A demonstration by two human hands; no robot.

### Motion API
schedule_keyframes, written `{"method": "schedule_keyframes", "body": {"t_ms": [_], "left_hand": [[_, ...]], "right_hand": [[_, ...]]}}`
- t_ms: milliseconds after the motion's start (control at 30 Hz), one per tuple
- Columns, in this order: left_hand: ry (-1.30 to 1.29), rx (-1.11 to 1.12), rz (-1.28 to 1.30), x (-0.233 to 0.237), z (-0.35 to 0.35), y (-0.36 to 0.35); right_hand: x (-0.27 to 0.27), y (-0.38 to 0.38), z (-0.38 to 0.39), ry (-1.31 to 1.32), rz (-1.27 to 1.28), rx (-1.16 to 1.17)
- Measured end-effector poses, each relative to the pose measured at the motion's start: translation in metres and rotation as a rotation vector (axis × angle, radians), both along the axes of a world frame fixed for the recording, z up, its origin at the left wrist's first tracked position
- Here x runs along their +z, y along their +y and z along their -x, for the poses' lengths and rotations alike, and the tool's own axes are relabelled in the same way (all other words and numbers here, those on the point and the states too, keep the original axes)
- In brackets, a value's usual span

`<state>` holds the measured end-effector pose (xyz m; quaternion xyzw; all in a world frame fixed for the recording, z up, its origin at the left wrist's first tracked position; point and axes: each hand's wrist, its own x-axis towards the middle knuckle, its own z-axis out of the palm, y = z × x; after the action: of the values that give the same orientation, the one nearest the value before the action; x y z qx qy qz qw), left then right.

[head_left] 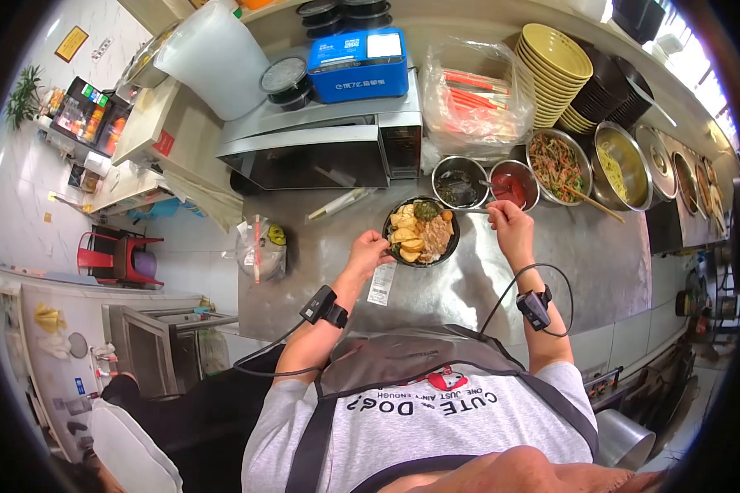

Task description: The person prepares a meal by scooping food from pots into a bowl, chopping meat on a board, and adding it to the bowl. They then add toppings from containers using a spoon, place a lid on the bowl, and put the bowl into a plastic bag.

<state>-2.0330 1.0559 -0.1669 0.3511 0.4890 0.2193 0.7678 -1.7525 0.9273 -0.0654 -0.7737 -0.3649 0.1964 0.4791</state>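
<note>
On the steel counter, a round black bowl of food (454, 246) holds yellowish slices, a pale brown topping and a dark green heap. My left hand (372, 250) is closed at its left rim, thumb and fingers pinching the edge. A thin spoon handle (471, 211) runs from the green heap to my right hand (511, 225), whose fingers are pinched around it; the spoon's head is hard to make out. Just behind stand a steel pot with dark contents (460, 182) and a bowl of red sauce (514, 186). Below the bowl lies a paper receipt (381, 284).
A microwave (312, 156) with a blue box (358, 66) on top stands behind. To its right are bagged chopsticks (477, 94), stacked yellow bowls (553, 70) and steel bowls of mixed vegetables (557, 164) and noodles (621, 168). A plastic bag (261, 251) lies left. Another person is partly visible lower left.
</note>
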Motion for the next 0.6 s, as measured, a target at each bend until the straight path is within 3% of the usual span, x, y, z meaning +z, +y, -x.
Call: {"method": "schedule_keyframes", "body": {"t_ms": [100,233,300,333,433,600], "left_hand": [[-0.02,0.007,0.003,-0.002,0.002,-0.002],[-0.054,0.012,0.006,-0.008,0.004,-0.002],[-0.059,0.015,0.005,-0.011,0.005,-0.002],[-0.061,0.016,0.004,-0.011,0.006,-0.003],[-0.071,0.031,-0.003,-0.013,0.006,-0.004],[-0.074,0.017,-0.002,-0.02,0.01,-0.002]], "right_hand": [[0.002,0.001,0.003,-0.414,-0.167,0.166],[0.01,0.001,0.004,-0.635,-0.316,0.19],[0.009,-0.002,0.005,-0.284,-0.216,0.07],[0.006,-0.003,0.003,-0.286,-0.217,0.071],[-0.009,-0.003,-0.01,0.038,-0.17,-0.089],[-0.015,0.0,-0.019,0.036,-0.061,-0.199]]}}
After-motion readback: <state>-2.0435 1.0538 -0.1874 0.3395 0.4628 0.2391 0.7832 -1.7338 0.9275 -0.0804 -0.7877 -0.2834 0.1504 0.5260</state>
